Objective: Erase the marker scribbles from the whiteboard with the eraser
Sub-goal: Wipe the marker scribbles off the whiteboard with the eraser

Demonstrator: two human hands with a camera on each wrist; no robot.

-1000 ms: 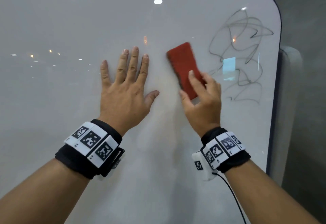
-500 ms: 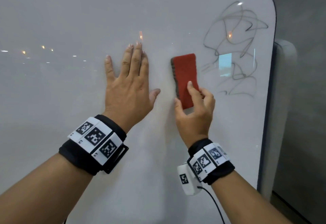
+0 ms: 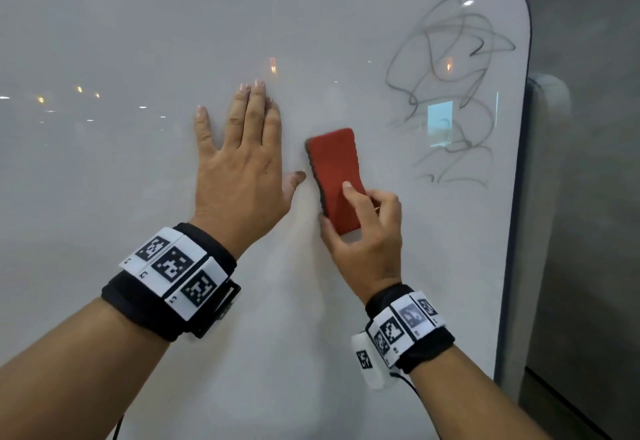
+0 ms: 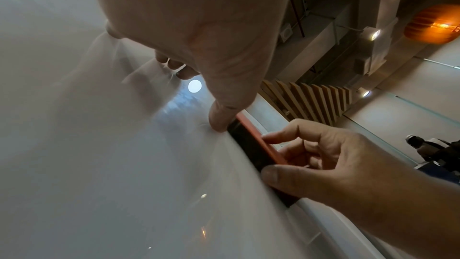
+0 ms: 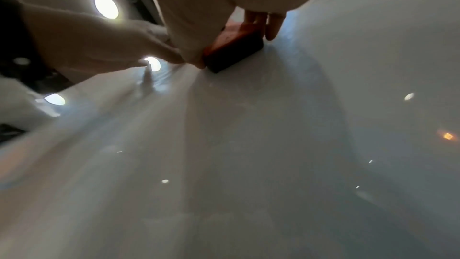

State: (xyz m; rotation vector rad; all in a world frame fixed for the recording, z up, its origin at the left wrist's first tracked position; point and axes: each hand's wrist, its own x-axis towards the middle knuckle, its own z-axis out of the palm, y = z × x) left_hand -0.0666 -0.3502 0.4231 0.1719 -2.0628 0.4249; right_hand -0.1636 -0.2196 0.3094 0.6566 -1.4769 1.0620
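A red eraser [image 3: 334, 173] lies flat against the whiteboard [image 3: 138, 41], upright and slightly tilted. My right hand [image 3: 363, 232] grips its lower half, thumb on the left edge and fingers over the back and right edge. Grey marker scribbles [image 3: 446, 93] fill the board's upper right, to the right of the eraser and apart from it. My left hand [image 3: 239, 166] presses flat on the board with straight fingers, its thumb tip almost at the eraser's left edge. The left wrist view shows the eraser [image 4: 259, 145] edge-on under my right hand [image 4: 323, 162]. The right wrist view shows the eraser [image 5: 234, 46].
The board's dark rounded right edge [image 3: 519, 162] runs just past the scribbles, with a grey wall [image 3: 588, 197] beyond. Ceiling lights reflect on the glossy surface. The board spreads wide to the left and below my hands.
My right hand has slid the eraser down and to the left, away from the scribbles and closer to my left thumb. The left hand's fingers have drawn together.
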